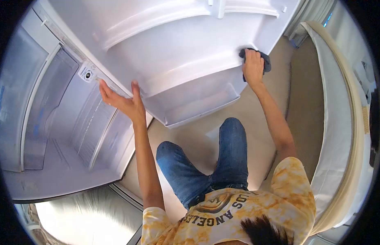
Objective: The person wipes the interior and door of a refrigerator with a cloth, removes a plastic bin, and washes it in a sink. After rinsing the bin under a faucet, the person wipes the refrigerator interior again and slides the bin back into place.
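The refrigerator door [173, 53] stands wide open, its white inner side with moulded shelves facing me. My right hand [253, 67] is closed on a dark cloth [267, 61], pressed against the right end of a door shelf [198, 75]. My left hand [126, 104] grips the door's left edge, thumb on the inner side and fingers around the other side. Close to those fingers is a small white box with a round dial [88, 75]. Below the shelf sits the lowest door bin [202, 110].
At left is the refrigerator interior [63, 134] with clear drawer fronts [47, 110] and a wire shelf. A cream-edged padded piece [341, 122] stands along the right. Beige floor [190, 141] lies under my knees, and a white shiny bag [92, 216] is at lower left.
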